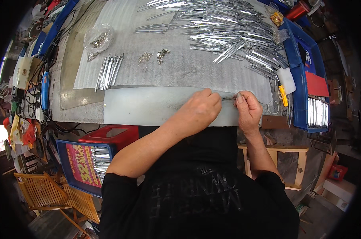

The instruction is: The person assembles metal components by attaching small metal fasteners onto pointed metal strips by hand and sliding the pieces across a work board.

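Both my hands are closed close together over a pale grey mat (pixel 148 104) at the table's near edge. A slim metal strip (pixel 228 98), mostly hidden, spans the gap between them. My left hand (pixel 201 106) has its fingers curled round one end. Thumb and fingers of my right hand (pixel 249 110) pinch the other end. Beyond the mat lie small piles of brass-coloured bits (pixel 145 58) and small metal parts (pixel 161 56). A row of slim metal strips (pixel 109 72) rests to the left of these, below a clear plastic bag (pixel 98 40) of small parts.
A large heap of metal strips (pixel 228 30) covers the far right of the table. At right stand a blue crate (pixel 298 75), a yellow-handled tool (pixel 283 95) and a white bottle (pixel 286 79). Lower left are a blue tray (pixel 81 186), a red stool (pixel 126 133) and a wooden chair (pixel 41 191).
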Available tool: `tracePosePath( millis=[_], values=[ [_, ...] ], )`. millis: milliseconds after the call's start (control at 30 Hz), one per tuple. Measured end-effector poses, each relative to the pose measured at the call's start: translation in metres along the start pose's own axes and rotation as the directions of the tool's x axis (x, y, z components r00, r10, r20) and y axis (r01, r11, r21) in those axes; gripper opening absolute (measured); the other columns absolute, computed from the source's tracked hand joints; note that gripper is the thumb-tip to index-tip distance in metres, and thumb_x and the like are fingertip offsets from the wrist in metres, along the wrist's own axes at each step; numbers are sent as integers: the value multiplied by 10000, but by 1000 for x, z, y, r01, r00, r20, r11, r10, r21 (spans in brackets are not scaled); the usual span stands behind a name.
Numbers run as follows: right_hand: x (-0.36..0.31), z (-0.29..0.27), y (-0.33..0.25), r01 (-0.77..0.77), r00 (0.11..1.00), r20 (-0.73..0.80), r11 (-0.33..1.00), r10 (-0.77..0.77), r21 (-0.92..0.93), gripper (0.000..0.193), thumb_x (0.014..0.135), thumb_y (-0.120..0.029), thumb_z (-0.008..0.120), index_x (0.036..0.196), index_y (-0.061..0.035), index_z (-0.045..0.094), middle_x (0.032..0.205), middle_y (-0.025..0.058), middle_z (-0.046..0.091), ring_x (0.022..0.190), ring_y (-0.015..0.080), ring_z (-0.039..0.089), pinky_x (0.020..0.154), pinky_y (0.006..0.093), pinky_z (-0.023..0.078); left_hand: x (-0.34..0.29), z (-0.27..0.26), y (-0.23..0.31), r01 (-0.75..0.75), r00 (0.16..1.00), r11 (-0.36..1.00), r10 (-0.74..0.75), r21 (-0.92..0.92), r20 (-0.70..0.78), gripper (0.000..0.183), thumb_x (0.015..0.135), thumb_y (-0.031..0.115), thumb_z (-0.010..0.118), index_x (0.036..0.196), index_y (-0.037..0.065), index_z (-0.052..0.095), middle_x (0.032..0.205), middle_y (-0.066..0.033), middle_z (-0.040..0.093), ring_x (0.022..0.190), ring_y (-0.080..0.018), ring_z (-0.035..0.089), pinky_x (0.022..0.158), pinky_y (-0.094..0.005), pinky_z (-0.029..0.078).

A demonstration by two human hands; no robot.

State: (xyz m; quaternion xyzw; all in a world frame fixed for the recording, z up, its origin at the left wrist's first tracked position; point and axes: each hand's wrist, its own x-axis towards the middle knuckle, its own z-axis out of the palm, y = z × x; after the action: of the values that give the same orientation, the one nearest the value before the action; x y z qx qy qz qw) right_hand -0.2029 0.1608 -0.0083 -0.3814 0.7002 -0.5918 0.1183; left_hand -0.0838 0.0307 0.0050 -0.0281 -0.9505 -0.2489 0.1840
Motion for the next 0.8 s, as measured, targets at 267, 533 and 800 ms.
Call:
tracePosePath(
  millis=[267,533,800],
  values=[
    [-2,-4,-1,-36,999,-14,998,37,59,135,854,-97,520,796,18,557,628,12,515,574,65,458,525,208,388,-40,-28,-2,124,988,992,-124,-9,-89,355,617,-60,532,968,-19,565,770,-111,496,733,-272,502,640,-339,434],
    [2,-2,0,-51,999,1,993,51,110,140,855,-103,520,793,18,555,632,7,514,572,58,448,522,202,379,-39,-32,-2,94,994,994,-97,60,50,301,624,-22,533,923,-41,561,785,-108,477,725,-257,485,638,-333,429],
    [-3,-3,-1,-48,999,2,999,48,12,134,850,-90,506,793,25,544,625,-3,479,575,53,420,523,199,353,-4,-1,1,34,998,998,-31,48,-62,233,651,18,523,877,-29,554,781,-104,483,741,-253,491,655,-327,431]
  ],
)
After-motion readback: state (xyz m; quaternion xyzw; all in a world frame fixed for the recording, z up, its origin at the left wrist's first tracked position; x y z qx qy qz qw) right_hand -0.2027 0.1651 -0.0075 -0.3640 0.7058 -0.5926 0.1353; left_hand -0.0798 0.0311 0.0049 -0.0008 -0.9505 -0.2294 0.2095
